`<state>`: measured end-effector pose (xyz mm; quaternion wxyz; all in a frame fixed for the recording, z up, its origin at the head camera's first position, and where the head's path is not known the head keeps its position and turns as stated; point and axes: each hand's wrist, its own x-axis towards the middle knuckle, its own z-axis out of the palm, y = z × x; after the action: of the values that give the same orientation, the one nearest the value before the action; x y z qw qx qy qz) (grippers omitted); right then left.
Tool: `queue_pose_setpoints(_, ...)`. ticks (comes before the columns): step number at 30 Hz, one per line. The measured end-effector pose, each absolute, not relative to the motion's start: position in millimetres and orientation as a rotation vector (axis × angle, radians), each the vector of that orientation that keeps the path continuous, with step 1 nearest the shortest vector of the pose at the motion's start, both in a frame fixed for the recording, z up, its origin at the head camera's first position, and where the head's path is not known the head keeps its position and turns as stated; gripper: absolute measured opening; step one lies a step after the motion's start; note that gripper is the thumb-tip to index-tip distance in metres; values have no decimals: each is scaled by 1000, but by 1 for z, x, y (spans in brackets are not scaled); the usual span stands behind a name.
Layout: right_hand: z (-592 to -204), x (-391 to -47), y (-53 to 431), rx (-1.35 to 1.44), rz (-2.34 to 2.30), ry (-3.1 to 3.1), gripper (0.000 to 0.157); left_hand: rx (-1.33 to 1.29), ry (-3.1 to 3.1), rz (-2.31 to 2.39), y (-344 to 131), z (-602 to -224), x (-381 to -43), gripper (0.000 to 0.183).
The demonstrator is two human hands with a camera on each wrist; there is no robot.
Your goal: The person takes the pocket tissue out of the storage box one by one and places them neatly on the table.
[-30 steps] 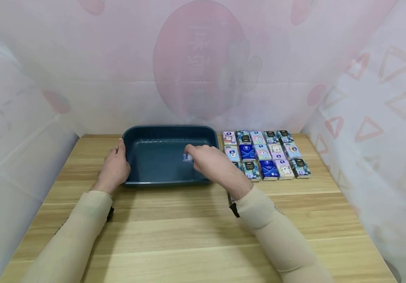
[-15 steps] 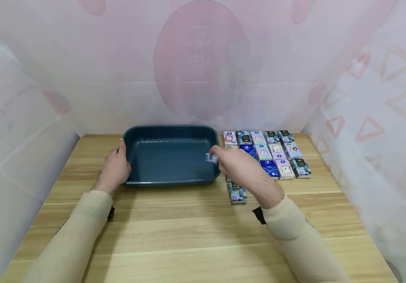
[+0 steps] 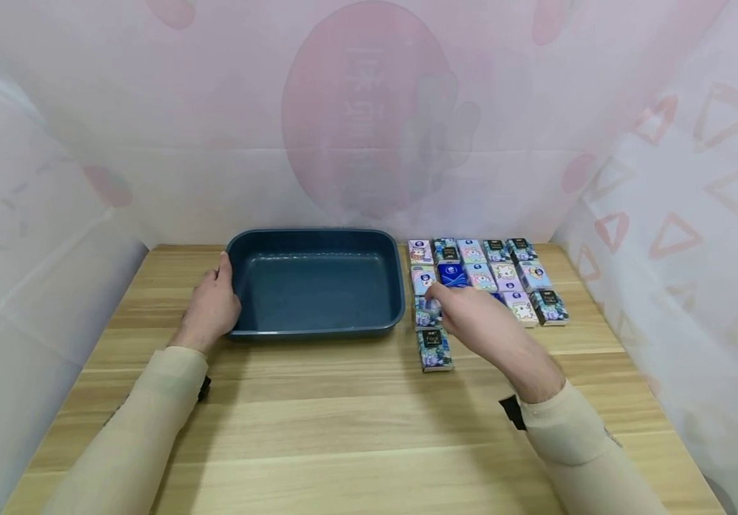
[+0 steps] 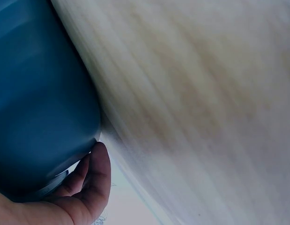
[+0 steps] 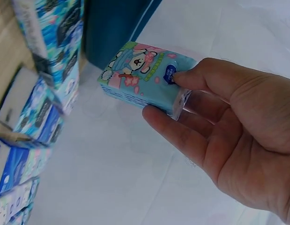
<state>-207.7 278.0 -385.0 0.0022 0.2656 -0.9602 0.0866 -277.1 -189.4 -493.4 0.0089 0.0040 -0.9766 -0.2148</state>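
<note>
My left hand point(image 3: 210, 307) grips the left side of a dark teal plastic tub point(image 3: 317, 290). In the left wrist view its fingers curl at the tub's lower wall and corner. To the right of the tub, my right hand point(image 3: 488, 329) pinches a light blue pocket tissue pack point(image 5: 135, 70) with a cartoon animal on it. Thumb and fingers hold this pack by one end, as the right wrist view shows. It hangs over the left column of tissue packs; a dark floral pack point(image 3: 433, 350) lies just below, at that column's front end.
Several more tissue packs, such as a dark blue one point(image 3: 452, 275) and a floral one at the right point(image 3: 549, 307), lie in rows right of the tub. The wooden table point(image 3: 317, 429) meets white printed cloth walls point(image 3: 214, 179) at the back and sides.
My right hand has moved from over the tub's inside to the right, carrying the tissue pack out above the left column of packs. The left hand stays on the tub.
</note>
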Motion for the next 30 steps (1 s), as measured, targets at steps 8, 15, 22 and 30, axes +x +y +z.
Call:
queue_pose_setpoints(8,-395,-197,302,762,235,-3075,36,13,-3051,-657,-189,-493,-277,86)
queue_pose_setpoints(15,-406,-192,316,739,249,-3147,38,14,-3057,-664,-189,-493,-276,87)
queue_pose_setpoints(22,-426,-189,320,729,117,-3173,32,14,-3060,-673,-189,-493,-276,88)
queue_pose_setpoints(30,-434,-183,320,750,145,-3153,24,8,-3053,-665,-189,-493,-277,86)
